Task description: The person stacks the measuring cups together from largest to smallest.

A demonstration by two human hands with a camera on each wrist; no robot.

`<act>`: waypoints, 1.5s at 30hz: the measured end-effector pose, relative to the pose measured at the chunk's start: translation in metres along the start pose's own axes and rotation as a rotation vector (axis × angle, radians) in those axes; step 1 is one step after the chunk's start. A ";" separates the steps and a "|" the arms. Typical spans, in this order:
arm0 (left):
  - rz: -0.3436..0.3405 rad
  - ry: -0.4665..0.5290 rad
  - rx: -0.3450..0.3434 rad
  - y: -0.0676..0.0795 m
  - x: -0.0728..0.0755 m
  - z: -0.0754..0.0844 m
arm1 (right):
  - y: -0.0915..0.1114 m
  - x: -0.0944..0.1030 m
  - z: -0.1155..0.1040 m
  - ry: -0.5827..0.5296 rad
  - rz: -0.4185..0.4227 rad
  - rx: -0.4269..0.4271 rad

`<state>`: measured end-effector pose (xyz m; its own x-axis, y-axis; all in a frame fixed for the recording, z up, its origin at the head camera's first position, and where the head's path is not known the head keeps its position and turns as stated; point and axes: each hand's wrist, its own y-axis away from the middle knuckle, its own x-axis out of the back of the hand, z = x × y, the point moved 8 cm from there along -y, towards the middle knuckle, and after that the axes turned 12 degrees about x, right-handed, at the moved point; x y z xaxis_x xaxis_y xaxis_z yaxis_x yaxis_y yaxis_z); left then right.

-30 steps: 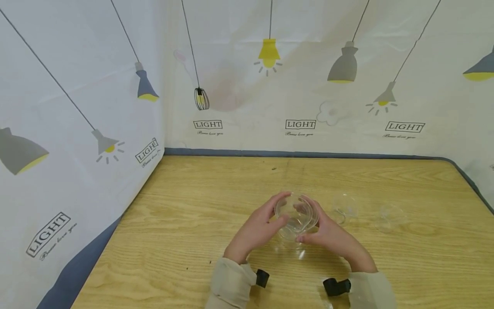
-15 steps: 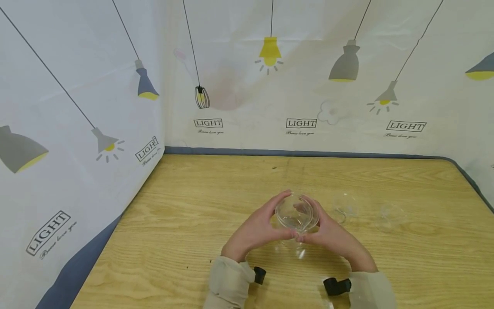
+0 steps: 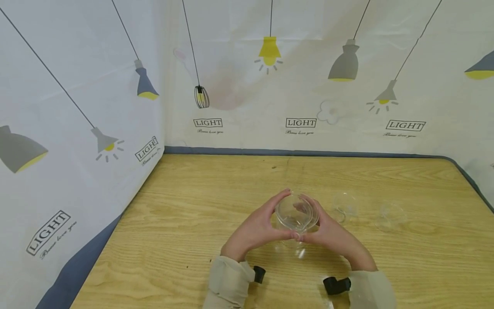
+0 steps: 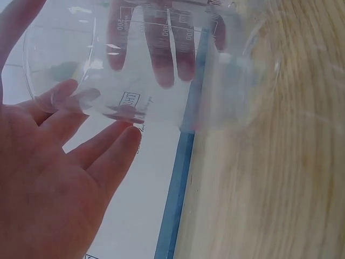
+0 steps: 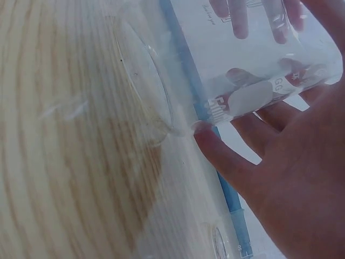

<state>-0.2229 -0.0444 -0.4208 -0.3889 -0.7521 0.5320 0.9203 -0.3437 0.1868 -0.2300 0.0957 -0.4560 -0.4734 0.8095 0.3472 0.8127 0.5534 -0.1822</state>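
Observation:
A clear glass beaker (image 3: 294,213) with white printed markings stands between my two hands in the head view, its open mouth facing up. My left hand (image 3: 259,228) grips it from the left, and my right hand (image 3: 331,234) grips it from the right. On the near side the two thumbs meet below the rim. The left wrist view shows the beaker wall (image 4: 145,40), with fingers seen through the glass. White print on the beaker (image 5: 250,97) appears beside the fingers in the right wrist view. Whether its base touches the table cannot be told.
Two smaller clear glass vessels, one (image 3: 345,205) and another farther right (image 3: 390,216), stand on the wooden table (image 3: 185,206) to the right of my hands. A white curtain (image 3: 239,86) printed with lamps rises behind the table and along its left side.
My left thumb has shifted from higher on the beaker's near side down to meet the right thumb. The right hand and the beaker have hardly moved.

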 end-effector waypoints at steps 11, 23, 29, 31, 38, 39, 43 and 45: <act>0.007 -0.001 -0.006 0.000 0.000 -0.001 | 0.000 0.001 0.000 0.001 0.000 0.003; 0.013 -0.027 -0.010 -0.001 0.000 -0.001 | 0.000 0.000 -0.001 -0.008 0.004 0.010; 0.012 -0.030 0.003 0.000 0.000 -0.002 | 0.000 0.001 -0.002 0.007 0.006 0.000; 0.009 -0.034 0.004 -0.001 -0.001 -0.003 | 0.000 0.001 -0.002 0.008 0.007 -0.001; -0.005 -0.017 -0.031 -0.004 -0.006 -0.005 | 0.000 0.001 0.000 -0.013 0.000 0.010; -0.007 -0.008 -0.038 -0.004 -0.006 -0.005 | 0.000 0.001 0.000 -0.017 -0.001 0.011; -0.026 0.083 -0.054 -0.007 -0.009 -0.007 | 0.000 0.002 -0.001 -0.036 -0.001 0.020; -0.042 0.141 -0.043 -0.008 -0.010 -0.011 | 0.000 0.002 -0.001 -0.034 0.005 0.009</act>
<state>-0.2267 -0.0400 -0.4368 -0.4319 -0.8069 0.4030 0.9016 -0.3981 0.1692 -0.2311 0.0971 -0.4545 -0.4809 0.8184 0.3145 0.8120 0.5511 -0.1925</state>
